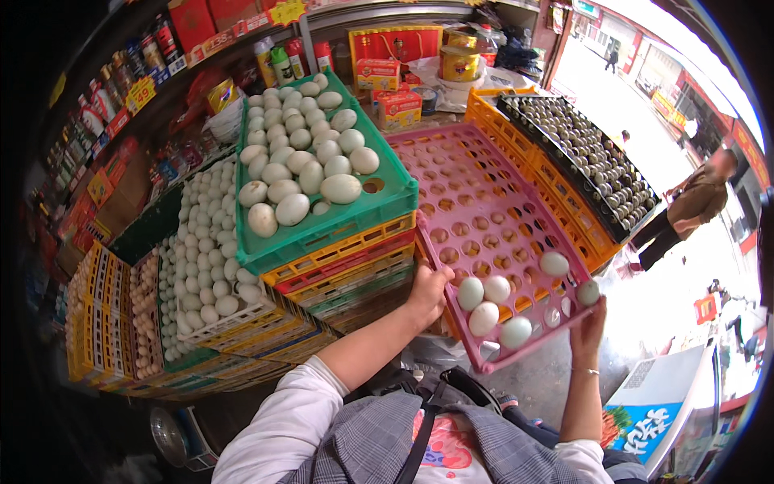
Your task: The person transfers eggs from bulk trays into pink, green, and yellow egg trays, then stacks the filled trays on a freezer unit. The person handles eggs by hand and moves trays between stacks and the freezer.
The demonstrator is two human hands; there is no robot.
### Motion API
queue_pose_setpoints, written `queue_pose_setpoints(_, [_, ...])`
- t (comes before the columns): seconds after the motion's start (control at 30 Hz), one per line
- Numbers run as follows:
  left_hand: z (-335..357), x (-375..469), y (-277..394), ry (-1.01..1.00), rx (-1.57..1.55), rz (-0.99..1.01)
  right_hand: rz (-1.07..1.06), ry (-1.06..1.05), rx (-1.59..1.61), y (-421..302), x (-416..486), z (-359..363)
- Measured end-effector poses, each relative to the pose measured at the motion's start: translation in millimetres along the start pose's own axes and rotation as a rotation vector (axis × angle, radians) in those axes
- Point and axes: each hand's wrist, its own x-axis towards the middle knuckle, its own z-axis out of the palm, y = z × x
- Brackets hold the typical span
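Note:
A pink plastic egg tray with rows of round holes slopes in front of me. My left hand grips its left rim near the front. At the front right corner, my right hand holds the same tray. Several pale eggs sit at the tray's near end, while most of its holes hold no egg. One greenish egg lies at the right corner, just above my right fingers; whether they touch it I cannot tell. To the left, a green crate bearing many pale eggs tops a stack of coloured crates.
Yellow crates at right carry a black tray of dark speckled eggs. More egg-filled crates stand at far left. Shelved bottles line the wall. A person stands at right, beside the bright street. A chest freezer is at lower right.

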Motion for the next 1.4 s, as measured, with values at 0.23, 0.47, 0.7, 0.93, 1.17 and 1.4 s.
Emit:
queue_pose_setpoints(0.23, [-6.5, 36.3, 12.3, -0.011, 0.061, -0.030, 0.092, 0.040, -0.026, 37.1, -12.5, 53.8])
queue_pose_setpoints(0.47, [-7.2, 60.5, 7.4, 0.055, 0.435, 0.079, 0.066, 0.099, -0.155, 44.2, 26.9, 77.0])
queue_pose_setpoints(0.7, [9.1, 56.7, 1.3, 0.093, 0.540, 0.219, 0.126, 0.126, -0.109, 45.4, 36.0, 66.6])
queue_pose_setpoints(0.93, [16.9, 48.2, 13.3, 0.053, 0.426, 0.213, 0.110, 0.068, -0.097, 46.6, 35.0, 68.0])
queue_pose_setpoints(1.17, [-14.5, 52.7, -3.0, 0.132, 0.555, 0.205, 0.213, 0.130, -0.184, 57.5, 20.1, 61.4])
queue_pose_setpoints(1.4, [-16.5, 45.8, -18.8, 0.271, 0.521, 0.121, 0.310, 0.113, -0.467, 56.1, 13.2, 44.1])
